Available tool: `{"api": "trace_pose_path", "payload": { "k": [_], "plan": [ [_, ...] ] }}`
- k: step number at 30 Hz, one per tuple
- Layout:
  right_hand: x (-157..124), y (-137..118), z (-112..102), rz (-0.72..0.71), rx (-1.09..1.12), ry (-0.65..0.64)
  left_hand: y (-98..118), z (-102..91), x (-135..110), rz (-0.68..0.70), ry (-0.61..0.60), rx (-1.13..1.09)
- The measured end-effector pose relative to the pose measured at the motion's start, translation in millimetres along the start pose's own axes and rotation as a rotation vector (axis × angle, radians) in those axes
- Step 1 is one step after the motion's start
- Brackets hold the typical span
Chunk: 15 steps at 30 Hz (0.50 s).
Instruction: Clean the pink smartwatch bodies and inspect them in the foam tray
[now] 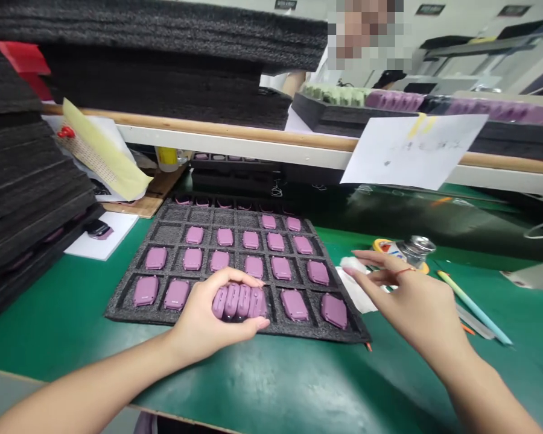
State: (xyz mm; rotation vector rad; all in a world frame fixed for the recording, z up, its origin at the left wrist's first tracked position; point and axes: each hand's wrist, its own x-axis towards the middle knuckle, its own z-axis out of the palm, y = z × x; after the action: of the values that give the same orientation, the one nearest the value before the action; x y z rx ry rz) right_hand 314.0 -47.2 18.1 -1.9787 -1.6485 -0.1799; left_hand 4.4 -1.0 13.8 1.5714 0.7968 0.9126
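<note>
My left hand [203, 316] is closed around a row of several purple watch cases [239, 301], held side by side over the front of a black foam tray [166, 233]. More purple watch cases [294, 304] lie singly in the tray's compartments; some at the front are hidden behind my left hand. To the right of the tray, my right hand [416, 298] pinches a small white wad [353, 264], which looks like cotton. Below the wad lies a white sheet of tissue or paper [359, 294], partly covered by the hand.
Behind my right hand stand a metal-topped bottle [420, 246] and a yellow-edged roll [382, 245]. A pen [475, 307] lies further right. Stacked black foam trays [27, 181] rise at left beside a dark watch [98, 228] on white paper. A shelf [235, 135] crosses above; a person is beyond.
</note>
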Motion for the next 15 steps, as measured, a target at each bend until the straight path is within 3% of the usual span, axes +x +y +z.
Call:
{"api": "trace_pose_path", "payload": {
  "k": [3,5,7,11,15],
  "plan": [
    [-2.9,-61.9,-16.8,-0.31,0.323,-0.058,3.1,-1.9,1.3,0.013,0.028,0.033],
    [-5.7,-96.9,-20.5,-0.534,0.41,-0.068,4.5,-3.5,2.4,0.034,0.056,0.07],
    [-7.1,-119.2,-17.2,-0.639,0.459,-0.067,5.6,-4.8,3.3,0.051,0.078,0.091],
    [-4.4,-131.2,0.2,-0.685,0.542,-0.112,6.8,-5.8,5.1,0.028,0.105,0.127],
    [-2.9,-131.5,13.0,-0.698,0.535,-0.002,6.6,-6.3,6.5,0.007,0.116,0.186]
  ]
}}
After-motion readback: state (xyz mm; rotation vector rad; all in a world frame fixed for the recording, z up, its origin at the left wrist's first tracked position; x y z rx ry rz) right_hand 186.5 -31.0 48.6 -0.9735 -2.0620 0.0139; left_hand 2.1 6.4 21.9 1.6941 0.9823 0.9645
